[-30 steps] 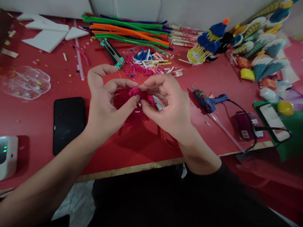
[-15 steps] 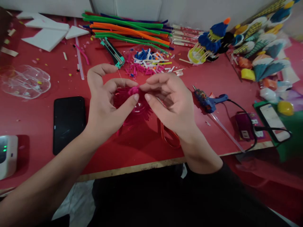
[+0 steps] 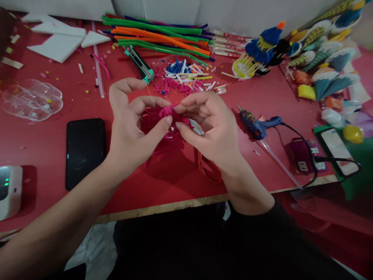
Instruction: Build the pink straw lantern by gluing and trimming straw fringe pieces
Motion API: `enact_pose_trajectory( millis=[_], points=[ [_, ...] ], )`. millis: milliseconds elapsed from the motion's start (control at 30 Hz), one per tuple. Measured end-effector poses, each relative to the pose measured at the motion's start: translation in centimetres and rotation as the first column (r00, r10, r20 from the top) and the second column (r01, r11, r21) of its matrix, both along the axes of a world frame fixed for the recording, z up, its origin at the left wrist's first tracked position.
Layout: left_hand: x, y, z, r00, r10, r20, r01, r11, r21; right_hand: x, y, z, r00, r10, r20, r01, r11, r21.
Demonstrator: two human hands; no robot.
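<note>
Between the thumb and fingers of my left hand [image 3: 131, 120] is a small bright pink fuzzy piece [image 3: 165, 112], which looks like bent pipe cleaner. My right hand [image 3: 211, 126] pinches at its right side, fingertips close to the left ones. Right behind and below lies a magenta bristly bundle [image 3: 151, 121], partly covered by my fingers. A thin clear strand [image 3: 150, 95] runs down near my left index finger. Under my right hand are scissors with red handles [image 3: 214, 171]; part of the blade shows beside the palm.
Pipe cleaners [image 3: 163, 33], a cutter [image 3: 140, 64] and cut pieces [image 3: 186, 77] lie at the back. A glue gun [image 3: 256, 124] with its cord is on the right, near a blue and yellow figure [image 3: 259, 50]. A black phone [image 3: 85, 153] and a clear tray [image 3: 35, 101] lie left.
My right fingertips have shifted slightly, with the thumb a little lower and left. More of the scissors' blade shows beside the palm. The left hand keeps its pinch.
</note>
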State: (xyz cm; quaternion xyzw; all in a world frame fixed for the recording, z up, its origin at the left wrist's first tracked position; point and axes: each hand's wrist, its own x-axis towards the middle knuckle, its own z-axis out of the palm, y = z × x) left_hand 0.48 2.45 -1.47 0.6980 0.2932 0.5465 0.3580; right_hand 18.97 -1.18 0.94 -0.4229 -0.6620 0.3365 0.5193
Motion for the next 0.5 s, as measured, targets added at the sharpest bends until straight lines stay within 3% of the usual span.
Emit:
enact_pose_trajectory(
  millis=[167,267,433,500],
  points=[
    [-0.2,-0.1,0.3,0.994,-0.048,0.097,0.056,0.995,-0.081,0.0,0.0,-0.2,1.000,0.001,0.020,-0.002,0.999,0.036],
    [-0.5,0.3,1.0,0.974,0.007,0.228,0.012,0.996,-0.083,0.0,-0.2,-0.1,0.999,-0.007,0.042,0.006,0.999,0.044],
    [-1.3,0.3,3.9,0.930,0.062,0.363,0.058,0.948,-0.313,0.1,-0.3,0.0,0.988,-0.120,0.097,0.106,0.984,0.141],
    [-1.5,-0.2,5.2,0.928,0.029,0.371,0.105,0.936,-0.336,0.1,-0.1,0.1,0.973,-0.195,0.125,0.164,0.961,0.221]
  ],
)
